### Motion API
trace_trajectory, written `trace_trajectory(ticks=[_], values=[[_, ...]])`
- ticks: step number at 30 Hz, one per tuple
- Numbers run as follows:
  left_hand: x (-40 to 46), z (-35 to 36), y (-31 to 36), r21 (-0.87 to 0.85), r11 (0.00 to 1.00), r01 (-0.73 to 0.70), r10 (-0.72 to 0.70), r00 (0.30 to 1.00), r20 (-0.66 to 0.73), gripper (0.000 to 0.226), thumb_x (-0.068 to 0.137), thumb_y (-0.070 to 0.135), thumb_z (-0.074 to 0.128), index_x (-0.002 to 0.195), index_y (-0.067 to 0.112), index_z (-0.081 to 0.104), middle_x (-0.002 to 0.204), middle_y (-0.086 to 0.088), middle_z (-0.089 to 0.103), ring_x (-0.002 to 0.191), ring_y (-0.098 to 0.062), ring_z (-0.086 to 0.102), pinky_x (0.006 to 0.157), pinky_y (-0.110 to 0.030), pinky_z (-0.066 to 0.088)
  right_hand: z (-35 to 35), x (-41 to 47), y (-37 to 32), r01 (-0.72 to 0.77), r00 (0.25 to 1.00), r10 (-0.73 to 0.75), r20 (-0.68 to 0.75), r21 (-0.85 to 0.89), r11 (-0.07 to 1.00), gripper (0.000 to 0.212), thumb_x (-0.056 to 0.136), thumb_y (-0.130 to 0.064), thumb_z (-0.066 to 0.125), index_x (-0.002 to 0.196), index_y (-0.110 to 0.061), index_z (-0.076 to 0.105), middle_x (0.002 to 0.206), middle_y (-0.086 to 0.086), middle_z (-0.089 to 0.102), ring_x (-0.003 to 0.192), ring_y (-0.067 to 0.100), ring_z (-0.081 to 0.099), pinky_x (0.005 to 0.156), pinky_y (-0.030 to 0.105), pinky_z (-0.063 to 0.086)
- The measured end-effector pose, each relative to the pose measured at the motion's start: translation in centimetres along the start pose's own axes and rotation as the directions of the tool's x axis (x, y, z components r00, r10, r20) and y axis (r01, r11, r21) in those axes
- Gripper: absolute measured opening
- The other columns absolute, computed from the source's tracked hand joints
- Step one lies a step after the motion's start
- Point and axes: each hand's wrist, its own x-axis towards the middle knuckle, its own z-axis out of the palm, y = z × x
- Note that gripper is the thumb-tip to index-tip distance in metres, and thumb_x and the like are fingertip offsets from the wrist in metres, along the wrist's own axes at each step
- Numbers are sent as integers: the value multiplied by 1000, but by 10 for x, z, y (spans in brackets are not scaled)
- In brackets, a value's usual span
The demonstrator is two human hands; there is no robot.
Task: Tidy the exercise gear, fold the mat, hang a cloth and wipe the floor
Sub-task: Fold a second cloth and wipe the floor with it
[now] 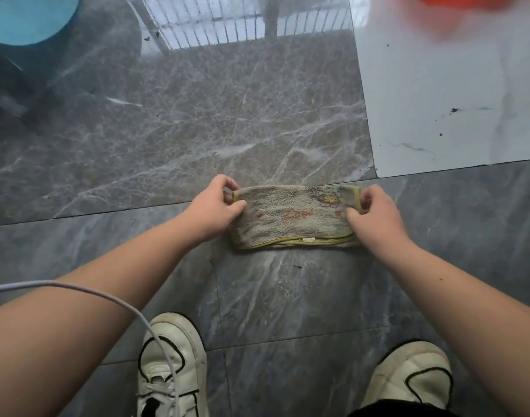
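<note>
Two white sneakers point(173, 365) are standing at the bottom edge with a thin white cable point(113, 299) crossing the left arm, and just beyond them both hands are working a folded cloth point(293, 216) lying flat on the grey marble floor point(167, 130). The left hand point(215, 203) is pinching the cloth's left end and the right hand point(375, 212) is pinching its right end, fingers curled over the short edges; to wipe well, probably keep it folded flat, press down evenly, drag in straight overlapping strokes. The cloth is looking worn and dingy: grey-beige terry, yellow-green hem, faded red lettering, dark stains at the far right corner, small white tag on the near edge; farther off a blue rounded object point(25, 16) and a blurred orange one point(468, 4) are sitting at the top.
</note>
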Motion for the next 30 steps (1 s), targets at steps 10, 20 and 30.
trace_trajectory(ticks=[10, 20, 30], values=[[-9, 4, 4, -103, 985, 138, -133, 990, 52, 24, 80, 31, 70, 93, 13, 62, 94, -14, 70, 88, -32, 69, 85, -53, 57, -9, -2, -6, -102, 991, 94, 99, 82, 991, 18, 83, -17, 61, 101, -20, 63, 96, 2, 68, 92, 24, 63, 84, 35, 48], [-31, 19, 36, -334, 943, -9, 43, 995, 95, 5, 98, 20, 57, 96, 24, 55, 105, -21, 66, 85, -22, 63, 83, -61, 53, -2, -34, -37, 60, 997, -75, 20, 410, 910, 11, 90, -14, 60, 96, -22, 55, 92, 0, 64, 79, 18, 61, 76, 32, 49], [-53, 56, 71, -534, 845, 11, 98, 980, 174, 23, 95, 2, 55, 110, 19, 56, 109, -13, 58, 87, -18, 64, 76, -53, 61, 21, -65, -60, 74, 989, -135, 52, 619, 782, 24, 90, -5, 62, 98, -27, 58, 92, -4, 68, 76, 5, 63, 72, 21, 54]])
